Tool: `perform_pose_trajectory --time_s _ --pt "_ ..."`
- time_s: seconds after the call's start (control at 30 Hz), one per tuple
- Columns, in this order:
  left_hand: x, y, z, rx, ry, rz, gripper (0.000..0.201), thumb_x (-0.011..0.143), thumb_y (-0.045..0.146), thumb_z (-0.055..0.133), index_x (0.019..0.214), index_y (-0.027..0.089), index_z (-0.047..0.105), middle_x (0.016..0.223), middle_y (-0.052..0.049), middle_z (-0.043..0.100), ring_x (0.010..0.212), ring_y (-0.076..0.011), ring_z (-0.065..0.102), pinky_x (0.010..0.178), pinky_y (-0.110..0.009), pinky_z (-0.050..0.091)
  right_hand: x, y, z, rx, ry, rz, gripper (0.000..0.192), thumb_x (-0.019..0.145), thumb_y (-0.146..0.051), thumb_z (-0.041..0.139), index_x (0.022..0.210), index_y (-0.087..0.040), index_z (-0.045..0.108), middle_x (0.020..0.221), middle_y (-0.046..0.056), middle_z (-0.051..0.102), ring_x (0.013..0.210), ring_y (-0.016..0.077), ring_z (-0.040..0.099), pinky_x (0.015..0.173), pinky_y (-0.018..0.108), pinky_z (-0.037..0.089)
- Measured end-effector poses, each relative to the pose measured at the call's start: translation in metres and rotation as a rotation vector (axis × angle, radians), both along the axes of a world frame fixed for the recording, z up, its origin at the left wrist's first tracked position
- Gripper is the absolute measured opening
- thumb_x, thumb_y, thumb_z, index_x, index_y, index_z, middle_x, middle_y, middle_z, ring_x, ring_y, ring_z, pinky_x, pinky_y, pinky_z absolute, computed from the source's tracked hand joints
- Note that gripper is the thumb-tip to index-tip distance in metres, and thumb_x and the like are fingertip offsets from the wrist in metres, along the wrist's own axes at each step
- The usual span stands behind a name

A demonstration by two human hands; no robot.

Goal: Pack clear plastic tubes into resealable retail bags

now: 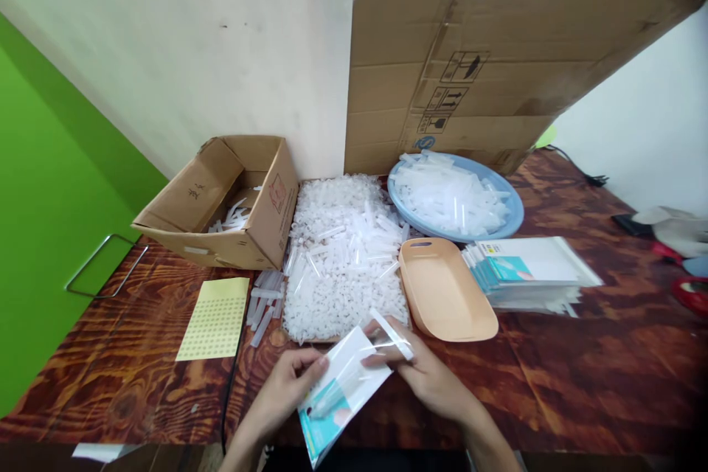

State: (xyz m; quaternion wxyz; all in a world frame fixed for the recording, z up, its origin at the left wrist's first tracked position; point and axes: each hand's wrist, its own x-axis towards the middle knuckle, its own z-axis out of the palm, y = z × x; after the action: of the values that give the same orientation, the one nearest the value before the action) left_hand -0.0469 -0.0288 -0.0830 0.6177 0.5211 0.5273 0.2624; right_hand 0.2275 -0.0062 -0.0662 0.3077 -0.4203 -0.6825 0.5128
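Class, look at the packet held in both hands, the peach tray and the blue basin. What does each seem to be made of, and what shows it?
Packet: thin clear plastic film, glossy; it glints and shows its contents. Peach tray: probably moulded plastic, matte, with rounded rim and handle slot. Blue basin: likely plastic, smooth and evenly coloured.

A dark wooden table (580, 376) carries everything. At the back left lies an open carton (221, 199), with a yellow sticker sheet (215, 318) in front of it. A heap of clear plastic tubes (343, 251) fills the middle. To its right sit a blue basin (512, 217), a beige tray (448, 295) and a stack of packets (531, 269). A large cardboard sheet (487, 59) stands at the back edge.
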Motion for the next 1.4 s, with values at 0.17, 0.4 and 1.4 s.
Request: perform_pose_trajectory --time_s 0.17,0.4,1.4 --pt "-0.012 -0.01 0.009 0.324 0.341 -0.263 0.028 0.096 0.041 0.059 0.094 0.021 0.078 0.091 -0.006 0.074 0.088 -0.0228 0.065 0.08 -0.027 0.047 -0.009 0.04 0.0 0.287 -0.285 -0.237 0.032 0.091 -0.004 0.04 0.097 -0.019 0.067 0.097 0.007 0.063 0.087 0.0213 0.062 0.08 0.033 0.051" --pt "0.015 -0.004 -0.008 0.707 0.655 -0.201 0.022 0.097 0.022 0.055 0.107 0.022 0.074 0.097 -0.01 0.072 0.089 -0.0241 0.066 0.081 -0.034 0.052 -0.058 0.072 -0.021 0.495 -0.761 0.02 0.011 0.089 -0.007 0.061 0.088 -0.018 0.063 0.094 0.009 0.065 0.09 0.0254 0.061 0.08 0.034 0.049" --pt "0.082 0.136 -0.012 0.79 0.424 0.089 0.027 0.085 0.007 0.067 0.108 0.02 0.072 0.102 -0.011 0.071 0.101 -0.0312 0.063 0.091 -0.048 0.05 -0.029 0.066 -0.025 0.169 0.125 -0.58 0.026 0.092 -0.042 0.067 0.098 -0.019 0.077 0.102 0.01 0.068 0.087 0.0233 0.071 0.078 0.036 0.063"
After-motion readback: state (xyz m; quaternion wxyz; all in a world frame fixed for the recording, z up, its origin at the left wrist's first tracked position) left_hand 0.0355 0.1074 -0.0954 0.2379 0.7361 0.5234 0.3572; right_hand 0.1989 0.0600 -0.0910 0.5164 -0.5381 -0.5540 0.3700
